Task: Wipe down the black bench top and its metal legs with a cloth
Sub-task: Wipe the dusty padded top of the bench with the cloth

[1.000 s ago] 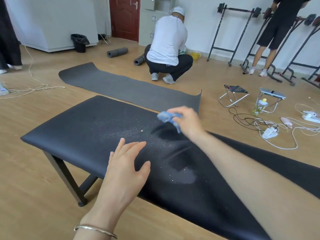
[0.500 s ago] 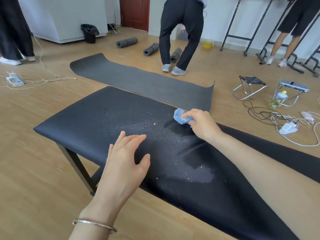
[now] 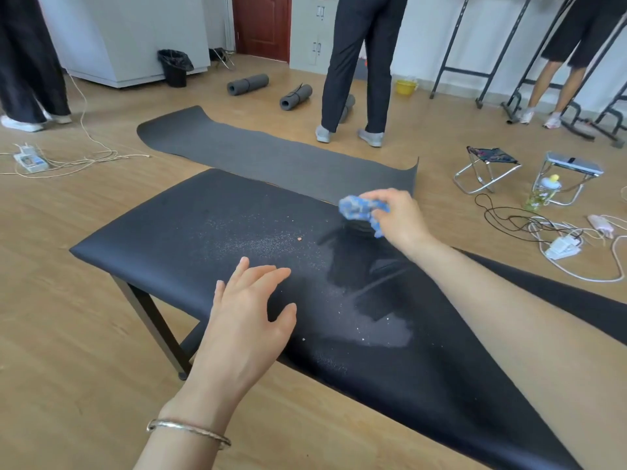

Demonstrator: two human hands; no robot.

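Lifted since half a second ago, the blue cloth (image 3: 359, 210) hangs bunched in the right hand (image 3: 398, 220), whose fingers curl round it just above the far edge of the black tabletop (image 3: 163, 232); the left hand (image 3: 249, 310) lies spread, fingers straight, at the near edge. Best press the cloth down and pull overlapping strokes from the wiped patch (image 3: 359, 266) leftward through the pale grit (image 3: 258, 240).
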